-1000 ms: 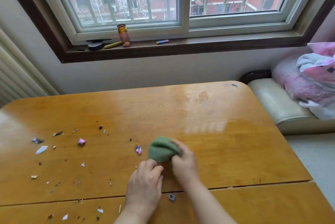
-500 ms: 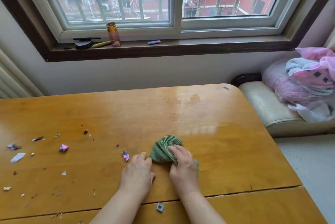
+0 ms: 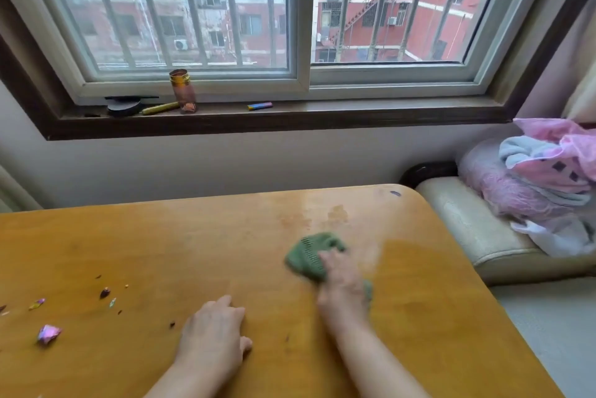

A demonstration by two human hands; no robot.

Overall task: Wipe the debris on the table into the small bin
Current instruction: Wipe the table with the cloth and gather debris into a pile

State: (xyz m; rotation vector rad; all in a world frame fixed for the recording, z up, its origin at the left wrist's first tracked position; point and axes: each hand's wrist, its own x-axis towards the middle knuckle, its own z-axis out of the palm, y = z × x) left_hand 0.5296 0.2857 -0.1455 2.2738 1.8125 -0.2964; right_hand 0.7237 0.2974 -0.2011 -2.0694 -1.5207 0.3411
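1. Two bare hands lay over the wooden table (image 3: 161, 246) in my view. The right hand (image 3: 343, 288) pressed down on a green cloth (image 3: 308, 254), its fingers spread over the near part of the cloth and bunching it; the hand and cloth were motion-blurred, so I could not tell how tightly the cloth was gripped.
2. The left hand (image 3: 214, 336) rested palm-down and flat on the table, holding nothing, fingers loosely extended, just left of the right forearm and apart from the cloth.
3. The debris lay on the table's left part, well apart from the cloth: a crumpled pink foil scrap (image 3: 48, 334) near the left edge of view, a yellowish foil bit (image 3: 36, 304), a dark crumb (image 3: 104, 293), and small dark specks (image 3: 172, 324) closer to the left hand.
4. I could see no bin in this view.
5. Beyond the table, a windowsill (image 3: 290, 114) carried an amber bottle (image 3: 183, 91), a black round object (image 3: 124, 106), a gold pen (image 3: 160, 108) and a multicoloured stick (image 3: 260, 106).
6. To the right stood a cream cushioned seat (image 3: 467, 230) piled with pink and white fabrics (image 3: 545, 178).
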